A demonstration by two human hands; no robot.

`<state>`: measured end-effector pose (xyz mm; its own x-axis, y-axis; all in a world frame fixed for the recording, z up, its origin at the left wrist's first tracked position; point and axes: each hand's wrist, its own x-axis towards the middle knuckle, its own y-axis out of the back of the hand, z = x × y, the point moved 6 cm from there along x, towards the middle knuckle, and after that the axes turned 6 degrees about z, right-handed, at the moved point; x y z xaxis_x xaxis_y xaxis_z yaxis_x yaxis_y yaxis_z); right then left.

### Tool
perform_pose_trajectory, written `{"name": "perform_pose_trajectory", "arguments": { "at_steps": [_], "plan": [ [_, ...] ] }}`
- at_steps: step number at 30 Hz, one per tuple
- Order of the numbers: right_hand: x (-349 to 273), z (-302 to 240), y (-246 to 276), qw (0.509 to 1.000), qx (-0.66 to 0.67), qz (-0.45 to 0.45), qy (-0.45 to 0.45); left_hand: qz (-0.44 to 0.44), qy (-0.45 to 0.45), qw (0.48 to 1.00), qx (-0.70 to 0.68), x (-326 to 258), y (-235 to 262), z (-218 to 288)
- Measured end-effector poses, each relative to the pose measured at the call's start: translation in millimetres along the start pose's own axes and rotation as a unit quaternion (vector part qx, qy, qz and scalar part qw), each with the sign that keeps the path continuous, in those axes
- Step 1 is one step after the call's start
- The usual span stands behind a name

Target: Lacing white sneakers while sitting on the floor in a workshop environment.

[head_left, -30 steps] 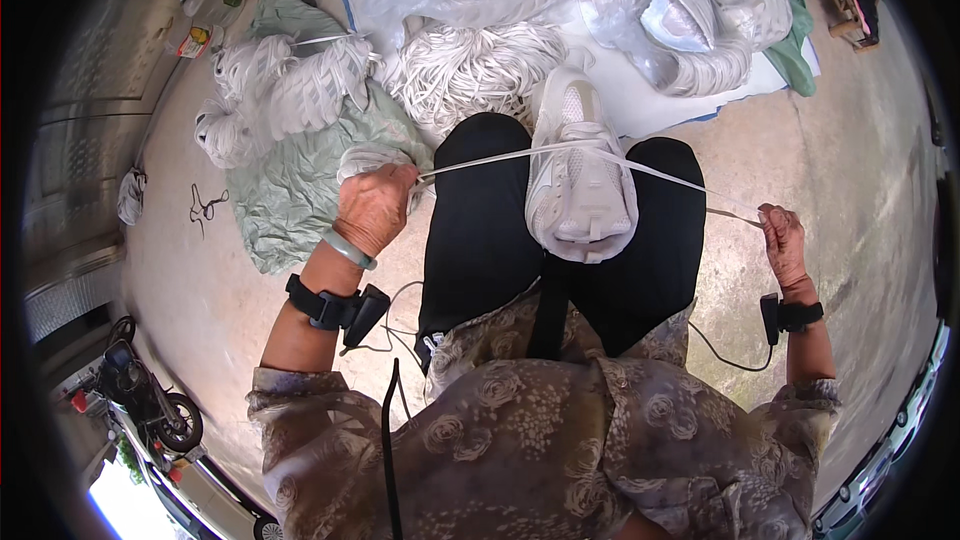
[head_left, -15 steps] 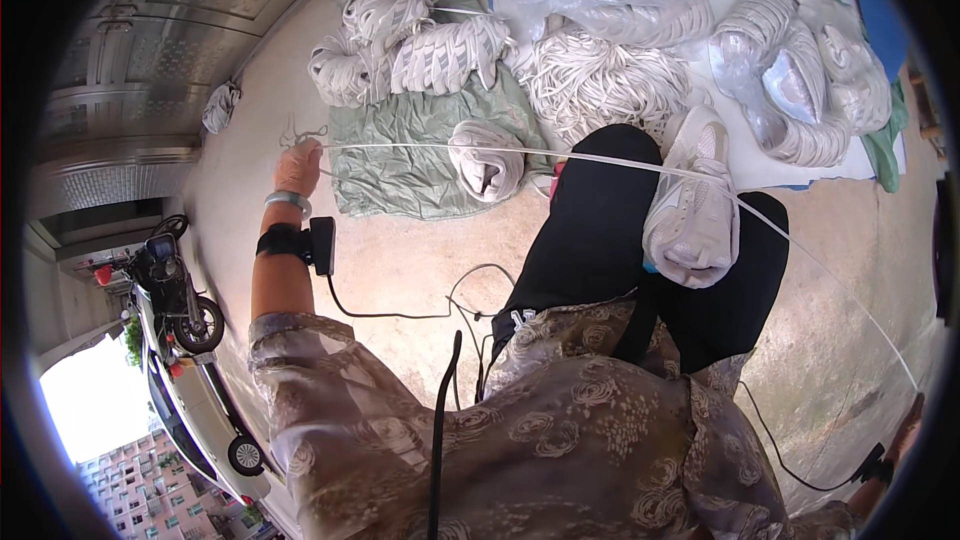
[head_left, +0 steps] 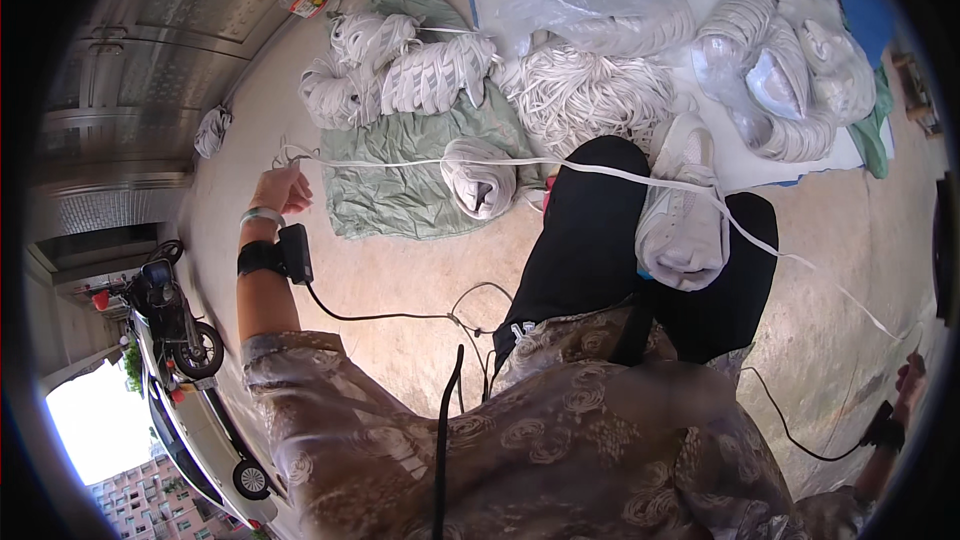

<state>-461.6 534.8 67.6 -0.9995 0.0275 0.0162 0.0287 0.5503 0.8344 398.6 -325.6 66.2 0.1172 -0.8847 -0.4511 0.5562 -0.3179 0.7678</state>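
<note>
A white sneaker [head_left: 683,210] rests across my thighs, toe pointing away from me. A long white shoelace [head_left: 570,166] lies over it and stretches out to both sides. At the left, my left hand [head_left: 282,190] is raised with its fingers loosely apart, just below the lace's curled end. Far to the right, near the rim of the view, my right hand [head_left: 909,378] is partly dark and small. Its fingers look parted, and a small gap separates them from the lace's right end.
Ahead lie a heap of loose white laces [head_left: 595,92], bundled shoe uppers [head_left: 437,75] and plastic-wrapped bundles [head_left: 775,80]. A rolled white piece [head_left: 479,178] sits on a green sheet [head_left: 385,195]. Black cables [head_left: 390,317] trail beside me; a motorcycle [head_left: 175,315] stands left.
The lace was taut between both hands; now it hangs slack and wavy. My left hand has dropped slightly below it, and the right end has come away from my right hand.
</note>
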Motion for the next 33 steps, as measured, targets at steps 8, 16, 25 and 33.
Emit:
{"name": "perform_pose_trajectory", "arguments": {
  "at_steps": [8, 16, 25, 33],
  "plan": [
    [-333.1, -276.5, -273.0, 0.706, 0.338, -0.590, -0.199, -0.565, -0.080, 0.820, -0.047, -180.1, -279.2, 113.5],
    [-324.9, -348.8, -350.8, 0.745, 0.416, -0.521, 0.005, -0.539, -0.223, 0.805, -0.109, -234.8, -365.9, 212.4],
    [-322.3, -341.5, -357.3, 0.786, 0.446, -0.427, -0.035, -0.395, -0.213, 0.876, -0.177, -228.9, -369.3, 223.4],
    [-328.8, -339.5, -358.5, 0.778, 0.479, -0.406, -0.002, -0.422, -0.204, 0.845, -0.258, -229.3, -369.4, 215.2]
  ]
}}
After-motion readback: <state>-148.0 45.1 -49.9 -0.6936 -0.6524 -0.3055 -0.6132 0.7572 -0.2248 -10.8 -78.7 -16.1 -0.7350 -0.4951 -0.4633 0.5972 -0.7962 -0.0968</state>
